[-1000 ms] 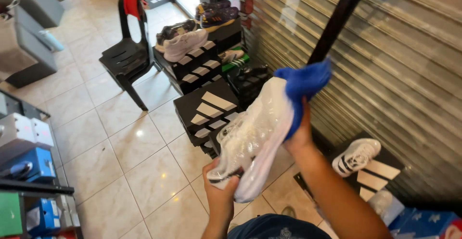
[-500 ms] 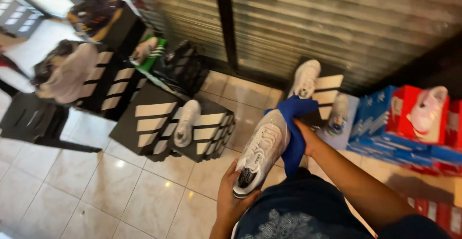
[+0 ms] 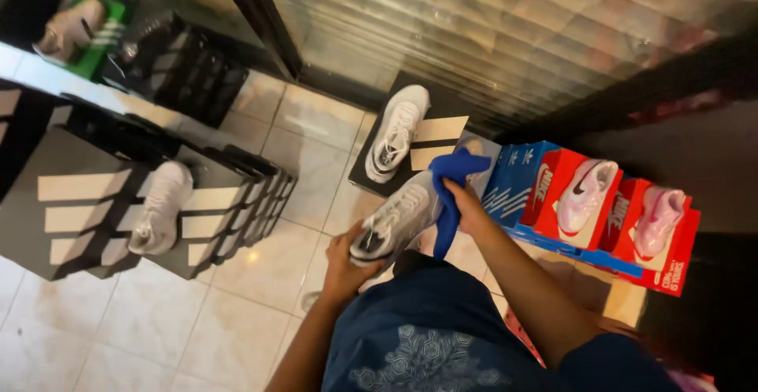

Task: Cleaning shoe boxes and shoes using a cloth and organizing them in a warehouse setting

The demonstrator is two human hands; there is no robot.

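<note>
From the head view, looking straight down, a white mesh sneaker point(image 3: 395, 220) with a grey-streaked upper and a dark opening sits in the middle of the scene, above a floor of pale glossy tiles point(image 3: 260, 273). The left hand point(image 3: 347, 262) is curled around its near end, fingers wrapped under the sole so the grip is firm. The right hand point(image 3: 467, 206) is clenched on a bright blue cloth point(image 3: 448, 195), soft and folded, which it presses against the far end of the sneaker; part of the cloth hangs down and hides that end. Just beyond, a second white sneaker point(image 3: 397, 133) lies on a flat black box with pale stripes point(image 3: 430, 141). To the left, a stack of grey and black striped boxes point(image 3: 87, 202) carries another white shoe point(image 3: 162, 206) lying along its top. To the right, red boxes point(image 3: 553, 195) stand on blue ones point(image 3: 513, 179), each with a pale pink shoe point(image 3: 586, 195) resting on top. Far across the top runs a ribbed metal shutter point(image 3: 474, 29), shiny and blurred by reflections. In the far left corner a shoe on a green box point(image 3: 95, 33) is hard to make out. The person's dark blue patterned shirt point(image 3: 426, 329) fills the near edge, cut off by the frame.
</note>
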